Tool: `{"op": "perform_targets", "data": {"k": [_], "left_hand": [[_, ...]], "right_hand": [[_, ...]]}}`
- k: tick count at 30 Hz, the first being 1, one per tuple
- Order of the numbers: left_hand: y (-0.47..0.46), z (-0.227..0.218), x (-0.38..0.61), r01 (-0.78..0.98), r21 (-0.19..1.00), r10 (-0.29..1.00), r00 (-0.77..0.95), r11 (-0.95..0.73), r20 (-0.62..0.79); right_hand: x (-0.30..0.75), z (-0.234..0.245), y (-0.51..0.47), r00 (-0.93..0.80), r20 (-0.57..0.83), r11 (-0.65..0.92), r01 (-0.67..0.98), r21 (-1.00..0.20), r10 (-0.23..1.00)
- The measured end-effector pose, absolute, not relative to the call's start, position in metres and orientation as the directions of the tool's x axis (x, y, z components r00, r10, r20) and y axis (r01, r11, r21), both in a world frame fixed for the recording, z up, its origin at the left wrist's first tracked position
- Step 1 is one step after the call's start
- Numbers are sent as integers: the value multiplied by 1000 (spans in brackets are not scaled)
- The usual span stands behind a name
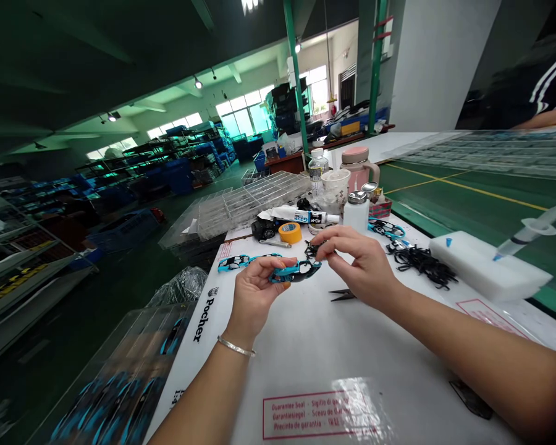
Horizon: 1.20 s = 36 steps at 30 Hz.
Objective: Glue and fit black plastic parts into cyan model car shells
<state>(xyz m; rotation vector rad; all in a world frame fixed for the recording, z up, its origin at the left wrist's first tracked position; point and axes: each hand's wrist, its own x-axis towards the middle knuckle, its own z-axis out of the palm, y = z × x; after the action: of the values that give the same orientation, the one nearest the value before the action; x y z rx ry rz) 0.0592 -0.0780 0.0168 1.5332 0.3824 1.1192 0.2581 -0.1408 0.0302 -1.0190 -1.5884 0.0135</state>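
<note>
My left hand (252,300) grips a small blue-and-black model car body (301,272) above the white table. My right hand (359,262) is at the far right end of that body, thumb and fingertips pinched together. Whatever the pinch holds, if anything, is too small to make out. Below my right hand lie dark pliers (341,296). Another blue-and-black car body (234,262) rests behind my left hand, and one more car body (387,228) lies beyond my right hand. To the right is a heap of thin black parts (424,266).
A syringe (530,233) rests on a white foam block (472,259) at right. Yellow tape (290,232), a glue tube (312,217), a white dispenser bottle (356,215) and a pink mug (356,165) stand behind. A tray (134,321) of car bodies sits lower left. A person's sleeve (553,80) shows upper right.
</note>
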Motion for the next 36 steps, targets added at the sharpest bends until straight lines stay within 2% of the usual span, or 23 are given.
{"op": "perform_targets", "data": {"k": [4, 6, 7, 9, 12, 14, 16, 24, 29, 34, 36], "left_hand": [[-78, 18, 60, -328, 891, 753, 486, -314, 444], [-79, 18, 60, -324, 893, 748, 496, -312, 441], [-79, 18, 60, -323, 895, 747, 500, -309, 438], [-79, 17, 60, -325, 895, 749, 499, -305, 436], [-78, 17, 59, -324, 897, 761, 484, -302, 431], [-76, 17, 59, -320, 899, 768, 478, -300, 426], [-76, 17, 58, -316, 903, 774, 476, -292, 417], [-76, 16, 58, -318, 915, 801, 464, -247, 377], [-76, 19, 59, -339, 919, 821, 454, -201, 347], [-77, 22, 59, -384, 913, 850, 426, -140, 309], [-76, 23, 58, -421, 901, 865, 409, -106, 292]], "right_hand": [[257, 24, -139, -101, 825, 641, 684, -348, 556], [255, 20, -138, -150, 790, 640, 683, -352, 595], [255, 20, -138, -149, 766, 641, 658, -396, 625], [254, 22, -139, -99, 708, 641, 525, -560, 699], [256, 30, -140, 58, 593, 580, 151, -801, 803], [258, 33, -140, 151, 526, 537, -35, -843, 837], [260, 34, -139, 227, 489, 520, -106, -847, 842], [261, 33, -137, 287, 473, 495, -4, -869, 833], [262, 32, -135, 331, 470, 504, -19, -864, 818], [263, 26, -131, 286, 457, 466, 40, -884, 842], [263, 24, -131, 243, 412, 408, 67, -911, 878]]}}
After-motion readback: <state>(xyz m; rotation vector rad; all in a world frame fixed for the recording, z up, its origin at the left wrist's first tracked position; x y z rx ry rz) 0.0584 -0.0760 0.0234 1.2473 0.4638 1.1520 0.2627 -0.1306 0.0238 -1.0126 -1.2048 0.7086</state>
